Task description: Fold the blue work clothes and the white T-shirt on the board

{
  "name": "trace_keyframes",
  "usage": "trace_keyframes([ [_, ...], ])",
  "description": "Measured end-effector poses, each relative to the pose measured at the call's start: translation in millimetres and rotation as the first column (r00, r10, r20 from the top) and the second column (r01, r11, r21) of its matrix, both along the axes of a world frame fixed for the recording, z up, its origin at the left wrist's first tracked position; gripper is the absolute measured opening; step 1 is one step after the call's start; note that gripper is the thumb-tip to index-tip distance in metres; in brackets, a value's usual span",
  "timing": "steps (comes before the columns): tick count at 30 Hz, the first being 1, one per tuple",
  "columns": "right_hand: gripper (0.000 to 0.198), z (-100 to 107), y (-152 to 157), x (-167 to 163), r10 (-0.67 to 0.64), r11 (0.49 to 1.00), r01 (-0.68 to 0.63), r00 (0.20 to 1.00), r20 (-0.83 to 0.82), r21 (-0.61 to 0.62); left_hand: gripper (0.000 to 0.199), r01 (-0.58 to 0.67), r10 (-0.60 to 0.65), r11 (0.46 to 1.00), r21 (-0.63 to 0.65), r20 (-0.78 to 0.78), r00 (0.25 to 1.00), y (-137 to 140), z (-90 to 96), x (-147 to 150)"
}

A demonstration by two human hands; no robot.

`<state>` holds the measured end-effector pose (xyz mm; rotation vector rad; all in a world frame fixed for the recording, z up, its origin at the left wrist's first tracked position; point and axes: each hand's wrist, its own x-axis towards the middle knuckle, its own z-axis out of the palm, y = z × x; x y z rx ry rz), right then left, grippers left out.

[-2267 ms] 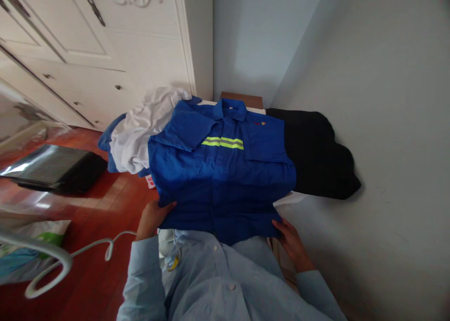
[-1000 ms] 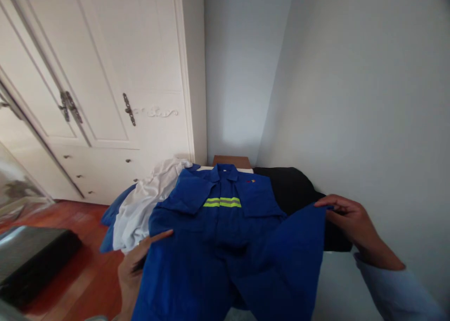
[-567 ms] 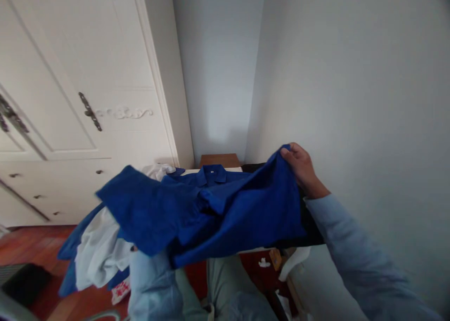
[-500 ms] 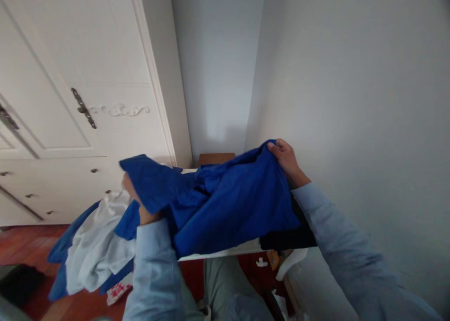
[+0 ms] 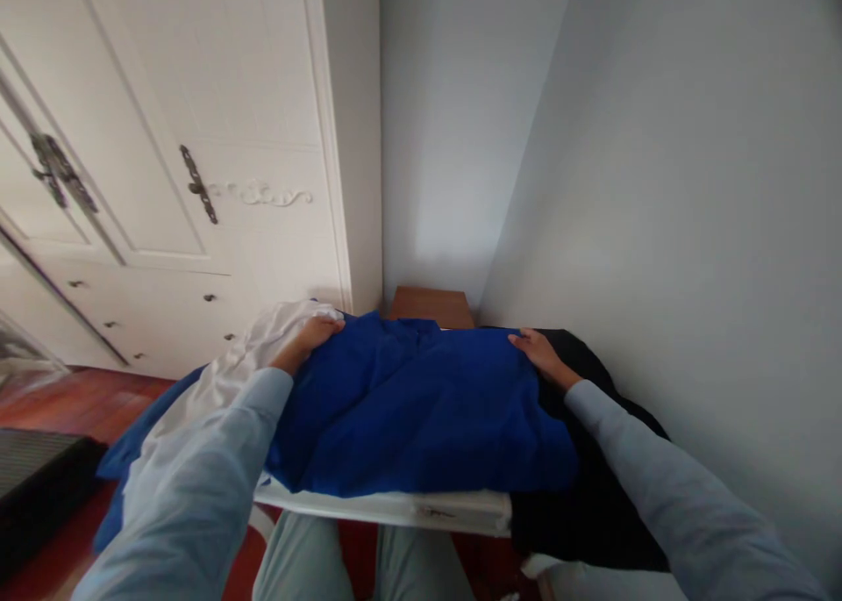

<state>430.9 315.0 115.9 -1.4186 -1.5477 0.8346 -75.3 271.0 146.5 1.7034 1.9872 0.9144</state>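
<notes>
A blue collared shirt (image 5: 414, 417) lies spread across a white table (image 5: 395, 506), its collar toward the back. My left hand (image 5: 317, 331) pinches the shirt's upper left corner, close to a white garment (image 5: 256, 333). At the opposite upper corner, my right hand (image 5: 536, 351) grips the cloth between thumb and fingers. Black cloth (image 5: 585, 504) hangs over the table's right end, partly beneath the shirt and my right forearm. The white garment drapes over the left end together with more blue cloth (image 5: 151, 425).
A white wardrobe (image 5: 263, 101) with dark metal handles stands at the left. Behind the table sits a brown wooden piece (image 5: 431, 304) in the corner. A grey wall (image 5: 690, 232) runs along the right. On the reddish floor lies a dark, box-like object (image 5: 46, 469).
Both hands have lowered the blue shirt from above the table and spread it flat. The left hand is now at its upper left corner. The view has shifted left.
</notes>
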Motion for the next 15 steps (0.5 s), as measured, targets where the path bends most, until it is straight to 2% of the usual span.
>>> trace_keyframes([
  [4, 0.043, 4, 11, 7, 0.007, 1.000, -0.007, 0.999, -0.044, 0.015, 0.038, 0.000, -0.001, 1.000, -0.001, -0.057, 0.998, -7, 4.0, -16],
  [8, 0.030, -6, 24, -1, 0.049, 0.996, -0.042, 0.995, 0.091, -0.080, 0.032, 0.008, -0.022, 0.998, -0.069, -0.210, 0.978, -12, -1.5, -14],
  [11, 0.021, -10, 33, -15, 0.075, 0.995, -0.058, 0.970, 0.230, -0.080, 0.052, 0.176, -0.190, 0.982, -0.075, -0.278, 0.942, -5, -1.0, 7],
  [13, 0.023, -6, 38, -28, 0.124, 0.992, -0.112, 0.940, 0.317, -0.055, 0.059, 0.335, -0.349, 0.937, -0.100, -0.296, 0.889, 4, 2.0, 26],
  [15, 0.029, 0, 40, -44, 0.215, 0.976, -0.213, 0.894, 0.394, -0.049, 0.056, 0.463, -0.484, 0.875, -0.142, -0.292, 0.825, 14, 4.3, 45],
])
